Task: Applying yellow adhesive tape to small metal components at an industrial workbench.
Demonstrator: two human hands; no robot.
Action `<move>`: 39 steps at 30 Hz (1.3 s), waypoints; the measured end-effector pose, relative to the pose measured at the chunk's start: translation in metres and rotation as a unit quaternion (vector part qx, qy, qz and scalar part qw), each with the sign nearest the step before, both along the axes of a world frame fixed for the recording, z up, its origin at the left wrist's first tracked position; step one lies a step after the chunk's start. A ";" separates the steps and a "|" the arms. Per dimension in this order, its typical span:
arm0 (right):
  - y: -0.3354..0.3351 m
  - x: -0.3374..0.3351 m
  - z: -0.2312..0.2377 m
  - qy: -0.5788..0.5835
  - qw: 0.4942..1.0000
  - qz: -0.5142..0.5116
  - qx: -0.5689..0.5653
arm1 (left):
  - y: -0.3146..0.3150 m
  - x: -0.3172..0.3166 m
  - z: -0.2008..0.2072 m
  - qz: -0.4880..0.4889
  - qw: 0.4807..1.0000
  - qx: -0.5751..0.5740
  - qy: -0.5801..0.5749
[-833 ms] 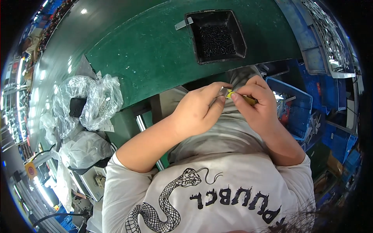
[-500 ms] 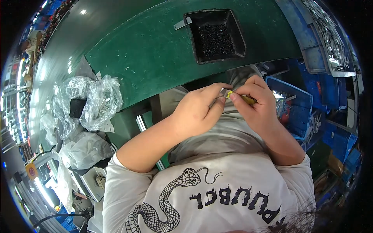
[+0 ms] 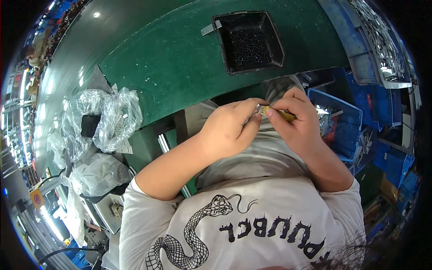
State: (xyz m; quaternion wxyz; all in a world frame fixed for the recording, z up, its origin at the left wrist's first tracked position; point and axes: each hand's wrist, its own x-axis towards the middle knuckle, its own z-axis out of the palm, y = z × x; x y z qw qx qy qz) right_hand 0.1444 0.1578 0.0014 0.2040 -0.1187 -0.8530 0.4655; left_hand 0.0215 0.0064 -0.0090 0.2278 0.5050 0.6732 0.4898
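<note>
Over my lap, just off the near edge of the green table (image 3: 166, 67), both hands meet. My left hand (image 3: 229, 128) pinches a small shiny metal piece (image 3: 259, 108) between thumb and forefinger. My right hand (image 3: 299, 119) is closed around a small yellow object (image 3: 288, 116), whose kind my fingers hide. Its yellow tip (image 3: 266, 110) touches or nearly touches the metal piece. Beyond the hands on the table stands a black bin (image 3: 276, 38) holding many small dark screws (image 3: 247, 47).
A flat metal strip (image 3: 209, 29) lies against the bin's left rim. Clear plastic bags (image 3: 123, 119) crowd the left side. Close by my right arm is a blue basket (image 3: 355, 114) of metal parts. Long thin metal parts (image 3: 382, 38) fill a blue bin at far right.
The small metal piece has turned slightly at my left fingertips. Otherwise both hands keep their place and grip.
</note>
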 end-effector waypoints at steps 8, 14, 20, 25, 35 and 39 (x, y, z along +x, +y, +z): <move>-0.002 -0.002 0.004 -0.030 0.999 -0.006 -0.022 | 0.002 -0.006 0.002 -0.009 0.976 0.067 0.209; -0.004 -0.001 0.001 -0.038 0.999 -0.006 -0.011 | 0.001 -0.007 -0.002 -0.022 0.972 0.082 0.221; -0.003 0.002 -0.003 -0.050 0.997 -0.023 -0.062 | -0.004 -0.008 -0.001 -0.037 0.973 0.071 0.218; -0.001 0.003 -0.005 -0.059 0.995 0.011 -0.085 | -0.004 -0.007 -0.005 -0.052 0.978 0.062 0.190; 0.010 0.011 -0.006 -0.013 0.981 0.062 -0.183 | -0.004 -0.005 0.007 -0.034 0.996 -0.043 -0.075; 0.011 0.012 -0.008 0.017 0.985 0.087 -0.146 | -0.004 -0.008 -0.004 -0.031 0.996 0.008 -0.080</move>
